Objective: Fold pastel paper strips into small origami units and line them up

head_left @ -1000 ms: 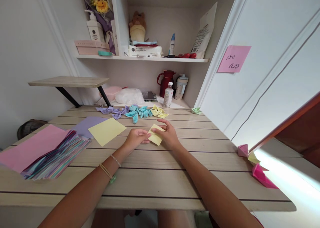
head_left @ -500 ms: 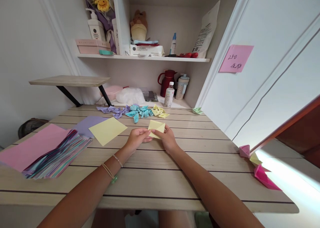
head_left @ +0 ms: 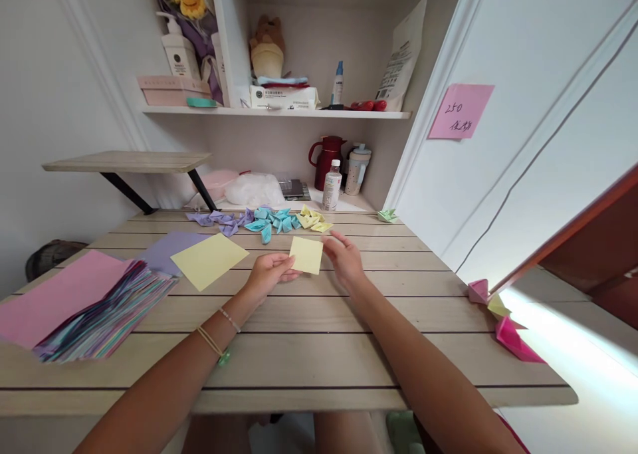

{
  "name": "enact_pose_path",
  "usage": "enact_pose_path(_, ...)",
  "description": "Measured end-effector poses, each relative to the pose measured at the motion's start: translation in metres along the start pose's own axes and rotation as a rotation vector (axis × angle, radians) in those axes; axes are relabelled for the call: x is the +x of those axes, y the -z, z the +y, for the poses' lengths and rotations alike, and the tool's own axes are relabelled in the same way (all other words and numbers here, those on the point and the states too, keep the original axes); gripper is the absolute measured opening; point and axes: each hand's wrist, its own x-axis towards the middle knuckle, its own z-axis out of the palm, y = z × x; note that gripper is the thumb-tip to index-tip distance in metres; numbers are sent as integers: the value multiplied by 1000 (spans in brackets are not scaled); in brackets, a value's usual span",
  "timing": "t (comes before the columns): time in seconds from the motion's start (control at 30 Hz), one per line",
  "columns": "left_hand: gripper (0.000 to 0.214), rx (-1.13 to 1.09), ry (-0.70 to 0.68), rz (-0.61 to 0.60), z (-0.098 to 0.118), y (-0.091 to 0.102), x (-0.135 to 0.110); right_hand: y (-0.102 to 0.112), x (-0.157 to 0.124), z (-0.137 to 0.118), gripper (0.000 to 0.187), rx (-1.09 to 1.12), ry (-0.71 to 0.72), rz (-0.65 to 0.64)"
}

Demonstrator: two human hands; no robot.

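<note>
My left hand (head_left: 270, 272) pinches the lower left corner of a small folded yellow paper square (head_left: 306, 254) held just above the wooden table (head_left: 319, 347). Beside the paper's right edge is my right hand (head_left: 345, 261), its fingers curled loosely at the upper right corner; whether it grips the paper I cannot tell. A flat yellow sheet (head_left: 209, 260) lies to the left on a purple sheet (head_left: 172, 249). Behind the hands lies a row of folded paper pieces, purple (head_left: 219, 220), blue (head_left: 272, 221) and yellow (head_left: 313, 220).
A fanned stack of coloured paper with a pink top sheet (head_left: 74, 304) covers the table's left. Pink and yellow folded pieces (head_left: 498, 318) sit at the right edge. A bottle (head_left: 329, 185), red jug (head_left: 326, 160) and shelf items stand at the back. A pink note (head_left: 459, 110) hangs on the wall.
The yellow paper went from a flap-open shape held by both hands to a flat square. My right hand has shifted to its right edge and loosened.
</note>
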Motion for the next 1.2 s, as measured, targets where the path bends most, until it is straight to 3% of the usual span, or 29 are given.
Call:
enact_pose_path(0.07,29,-8,-14,43,1,5,2,16,11,-11,40,27,113,155)
enact_pose_path(0.13,31,-32,-45,102,2,11,5,24,15,-19,38,-56,177,135)
enact_pose_path(0.2,38,-57,-68,126,3,15,7,20,9,-22,43,-213,182,-52)
enact_pose_path(0.33,44,-79,-111,93,5,17,10,-5,-14,-19,57,-517,227,-575)
enact_pose_path(0.4,40,-60,-109,44,5,17,11,-12,-21,-17,47,-602,305,-675)
enact_pose_path(0.57,40,104,-144,-19,-1,14,11,-11,-23,-16,16,-746,452,-593)
enact_pose_path(0.67,43,265,-229,7,-3,15,10,-9,-22,-16,12,-751,452,-612)
enact_pose_path(0.83,28,399,-371,73,-2,19,9,-10,-20,-9,16,-756,331,-700)
enact_pose_path(0.9,28,349,-380,78,-2,18,11,-10,-20,-5,19,-716,265,-709)
enact_pose_path(1.03,36,106,-250,96,-5,13,12,-13,-22,1,27,-600,153,-639)
enact_pose_path(1.13,36,-17,-196,94,-7,8,10,-15,-24,2,28,-567,186,-526)
enact_pose_path(1.2,36,-63,-194,99,-9,6,9,-15,-24,0,28,-594,263,-521)
